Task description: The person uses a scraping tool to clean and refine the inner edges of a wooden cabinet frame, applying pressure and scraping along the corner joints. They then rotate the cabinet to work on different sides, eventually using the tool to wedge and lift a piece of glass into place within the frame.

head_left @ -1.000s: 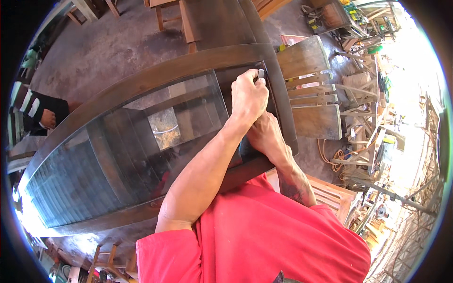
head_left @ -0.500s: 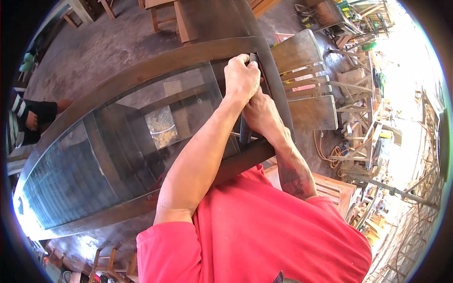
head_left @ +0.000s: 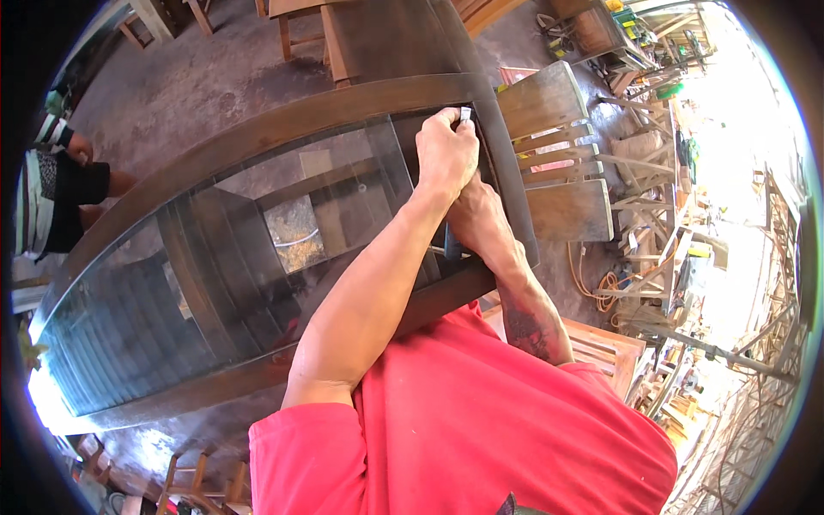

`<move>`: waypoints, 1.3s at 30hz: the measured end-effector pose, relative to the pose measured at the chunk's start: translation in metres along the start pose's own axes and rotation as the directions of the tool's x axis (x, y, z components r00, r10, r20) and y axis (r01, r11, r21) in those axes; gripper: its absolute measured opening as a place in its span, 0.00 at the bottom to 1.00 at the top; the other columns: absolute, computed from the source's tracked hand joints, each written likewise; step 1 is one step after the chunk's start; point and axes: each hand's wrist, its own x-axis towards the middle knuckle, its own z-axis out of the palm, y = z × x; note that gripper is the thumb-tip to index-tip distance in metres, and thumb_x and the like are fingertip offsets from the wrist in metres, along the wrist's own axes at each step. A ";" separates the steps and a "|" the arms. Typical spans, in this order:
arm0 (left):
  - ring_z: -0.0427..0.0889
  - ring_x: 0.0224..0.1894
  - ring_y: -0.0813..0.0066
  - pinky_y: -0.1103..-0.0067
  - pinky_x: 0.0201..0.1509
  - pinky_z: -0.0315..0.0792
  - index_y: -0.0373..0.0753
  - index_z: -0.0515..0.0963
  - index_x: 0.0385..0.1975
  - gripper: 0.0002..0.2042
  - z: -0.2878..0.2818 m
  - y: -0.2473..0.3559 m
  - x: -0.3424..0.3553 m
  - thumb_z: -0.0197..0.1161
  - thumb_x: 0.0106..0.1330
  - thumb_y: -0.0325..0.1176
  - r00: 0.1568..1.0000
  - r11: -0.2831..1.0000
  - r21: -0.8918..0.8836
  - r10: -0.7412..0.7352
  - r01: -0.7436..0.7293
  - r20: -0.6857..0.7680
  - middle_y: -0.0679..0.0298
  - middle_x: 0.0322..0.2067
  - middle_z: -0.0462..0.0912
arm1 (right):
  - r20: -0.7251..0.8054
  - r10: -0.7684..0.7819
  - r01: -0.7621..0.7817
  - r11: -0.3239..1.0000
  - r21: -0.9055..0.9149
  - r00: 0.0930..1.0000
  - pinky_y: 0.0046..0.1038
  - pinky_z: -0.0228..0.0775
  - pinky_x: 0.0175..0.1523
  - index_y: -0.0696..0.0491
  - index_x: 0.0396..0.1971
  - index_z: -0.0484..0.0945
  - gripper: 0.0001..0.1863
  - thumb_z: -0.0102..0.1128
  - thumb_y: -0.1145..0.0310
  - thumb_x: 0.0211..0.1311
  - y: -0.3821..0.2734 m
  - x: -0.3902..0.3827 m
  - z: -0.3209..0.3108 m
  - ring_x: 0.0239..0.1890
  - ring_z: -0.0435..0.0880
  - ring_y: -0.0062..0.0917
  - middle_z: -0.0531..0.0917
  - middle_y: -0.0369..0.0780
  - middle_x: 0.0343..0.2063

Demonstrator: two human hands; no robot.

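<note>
My left hand (head_left: 445, 159) is closed around a narrow metal-tipped tool (head_left: 465, 114) at the inner right end of a dark wooden frame (head_left: 292, 112). My right hand (head_left: 476, 219) sits just below it, also closed against the same spot; its fingers are largely hidden by the left hand, so what they grip is unclear. Inside the long, curved frame, a glass panel (head_left: 129, 318) covers its left and middle part, ending just left of my hands.
A person (head_left: 60, 189) in dark shorts stands beyond the frame's left side. A slatted wooden piece (head_left: 554, 210) lies right of it, with coiled orange hose (head_left: 614, 283) farther right. Wooden furniture (head_left: 309, 30) stands behind, stools (head_left: 202, 481) at lower left, cluttered timber racks (head_left: 652, 172) at right.
My hands have shifted slightly toward the far side since a second ago, dipping a little in the last half second. The person at left has moved, one hand now higher.
</note>
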 end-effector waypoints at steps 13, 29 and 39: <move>0.86 0.40 0.72 0.73 0.50 0.76 0.33 0.87 0.46 0.12 0.001 0.003 0.004 0.66 0.66 0.29 0.999 0.998 -0.044 -0.034 0.033 -0.015 0.54 0.38 0.91 | -0.026 0.098 -0.093 0.985 0.142 0.995 0.57 0.73 0.52 0.69 0.48 0.62 0.19 0.52 0.68 0.69 -0.001 -0.002 0.000 0.45 0.81 0.66 0.80 0.71 0.36; 0.88 0.45 0.62 0.71 0.55 0.76 0.34 0.87 0.46 0.13 0.004 0.015 0.001 0.68 0.64 0.30 0.995 0.998 -0.001 -0.060 0.060 -0.078 0.48 0.42 0.90 | -0.152 -0.045 0.078 0.973 0.216 0.987 0.55 0.75 0.49 0.70 0.52 0.66 0.21 0.54 0.69 0.69 0.005 0.007 0.005 0.47 0.81 0.64 0.80 0.68 0.40; 0.81 0.39 0.78 0.78 0.49 0.74 0.33 0.88 0.45 0.12 0.005 -0.006 0.012 0.68 0.63 0.25 0.997 0.996 -0.092 0.012 -0.020 -0.082 0.64 0.37 0.90 | -0.063 0.157 -0.141 0.969 0.204 0.986 0.54 0.73 0.53 0.72 0.52 0.63 0.28 0.57 0.60 0.68 -0.012 -0.013 -0.003 0.49 0.81 0.64 0.82 0.69 0.37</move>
